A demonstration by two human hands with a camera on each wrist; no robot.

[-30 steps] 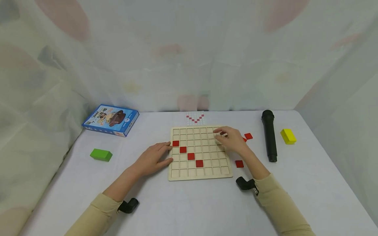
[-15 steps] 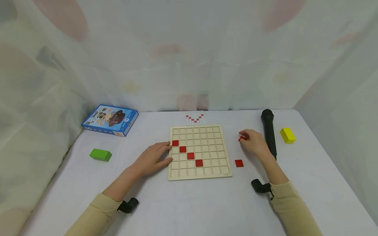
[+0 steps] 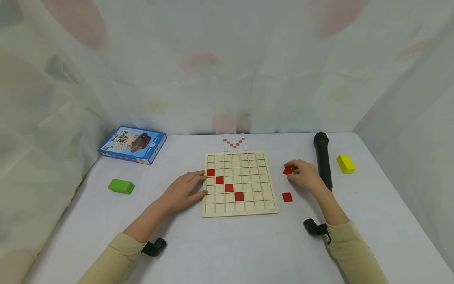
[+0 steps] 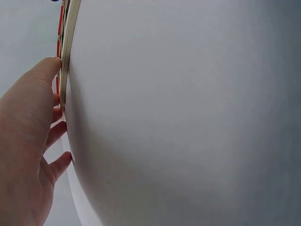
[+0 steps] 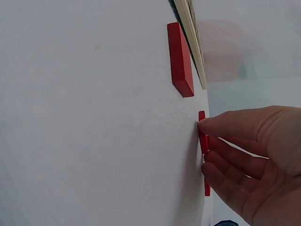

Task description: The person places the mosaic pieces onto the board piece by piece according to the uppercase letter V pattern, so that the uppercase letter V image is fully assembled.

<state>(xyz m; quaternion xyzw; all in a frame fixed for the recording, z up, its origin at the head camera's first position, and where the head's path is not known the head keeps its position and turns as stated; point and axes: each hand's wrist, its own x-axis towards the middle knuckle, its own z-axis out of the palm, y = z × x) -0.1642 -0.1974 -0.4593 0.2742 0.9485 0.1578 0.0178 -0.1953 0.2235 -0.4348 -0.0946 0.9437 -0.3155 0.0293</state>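
A pale wooden grid board (image 3: 248, 210) lies flat in the middle of the table. Set in its cells is a diagonal run of several red square tiles (image 3: 229, 188). My left hand (image 3: 182, 191) rests along the board's left edge, fingers extended and touching it, as the left wrist view also shows. To the right of the board, my right hand (image 3: 305, 173) pinches a loose red square tile (image 3: 287, 170) at table level. In the right wrist view, the thumb lies on that tile (image 5: 203, 136), with another red tile (image 5: 207, 187) beyond it under the fingers. Closer to me lies one more red tile (image 3: 287, 197).
Behind the board is a small pattern card (image 3: 234, 142) with red squares in a V. A black microphone (image 3: 323, 159) and a yellow block (image 3: 345, 163) lie at right. A blue box (image 3: 133, 144) and a green block (image 3: 121, 186) sit at left.
My right hand has left the board's upper right corner, gone right to the loose tiles, and drawn one slightly toward the board and me. My left hand has stayed in place.
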